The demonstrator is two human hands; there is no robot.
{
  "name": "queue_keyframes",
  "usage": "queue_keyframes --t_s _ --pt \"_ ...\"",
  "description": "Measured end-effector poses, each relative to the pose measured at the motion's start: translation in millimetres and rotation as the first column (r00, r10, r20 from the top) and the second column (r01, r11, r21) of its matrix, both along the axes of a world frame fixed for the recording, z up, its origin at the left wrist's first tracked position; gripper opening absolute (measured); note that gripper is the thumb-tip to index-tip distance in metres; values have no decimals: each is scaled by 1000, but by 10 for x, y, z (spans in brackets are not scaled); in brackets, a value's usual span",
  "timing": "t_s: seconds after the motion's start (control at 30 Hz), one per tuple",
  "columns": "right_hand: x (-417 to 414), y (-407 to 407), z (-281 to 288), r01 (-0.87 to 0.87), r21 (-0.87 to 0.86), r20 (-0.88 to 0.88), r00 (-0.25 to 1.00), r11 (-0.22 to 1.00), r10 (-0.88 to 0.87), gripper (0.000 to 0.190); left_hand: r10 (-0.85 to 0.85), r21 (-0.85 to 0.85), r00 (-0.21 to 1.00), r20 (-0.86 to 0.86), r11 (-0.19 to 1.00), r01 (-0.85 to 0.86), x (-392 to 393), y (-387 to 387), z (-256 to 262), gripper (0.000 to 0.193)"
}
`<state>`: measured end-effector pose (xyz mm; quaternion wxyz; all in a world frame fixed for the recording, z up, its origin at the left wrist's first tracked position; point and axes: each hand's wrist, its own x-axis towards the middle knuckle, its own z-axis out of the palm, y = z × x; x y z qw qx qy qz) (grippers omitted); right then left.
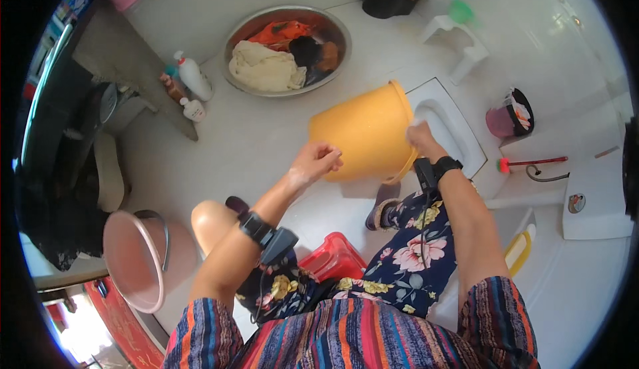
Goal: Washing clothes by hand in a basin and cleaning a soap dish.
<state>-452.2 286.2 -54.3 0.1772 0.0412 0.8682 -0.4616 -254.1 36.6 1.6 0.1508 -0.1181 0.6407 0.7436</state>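
Note:
A yellow plastic bucket (362, 131) lies tipped on its side, its mouth turned right toward a white squat toilet (444, 119). My right hand (423, 138) is closed at the bucket's rim; a pale blur shows by its fingers, too unclear to name. Beside the bucket's base is my left hand (315, 161), fingers curled in and nothing visible inside them; whether it touches the bucket is unclear. Both wrists carry black strapped devices. Between my legs, a red plastic stool (337, 256) shows in part.
Clothes fill part of a metal basin (344, 44) by the far wall. Pump bottles (195, 77) stand left of it. A pink bucket (127, 264) is at lower left. Rightward are a white stool (472, 52), a waste bin (501, 119) and a red-handled brush (536, 161).

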Motion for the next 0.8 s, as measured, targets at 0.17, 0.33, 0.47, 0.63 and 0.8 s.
queue_keyframes --t_s 0.17,0.33,0.47,0.63,0.8 --pt "-1 -35 -403 16 -244 90 996 970 6 6 -11 29 1000 25 1000 10 78 9 42 19" --pt "-74 -404 -316 -4 -205 245 968 979 55 7 7 52 1000 18 999 -8 208 -77 -80 19" --pt "143 -493 -299 -56 -263 250 960 963 124 8 16 6 1000 27 1000 -16 196 -110 53 19" --pt "229 -649 -226 -54 -155 202 976 987 85 9 26 -20 998 51 1000 -25 215 -76 159 19" --pt "265 -578 -339 -33 -192 312 946 981 93 8 10 -57 999 50 998 -7 246 -76 103 20"
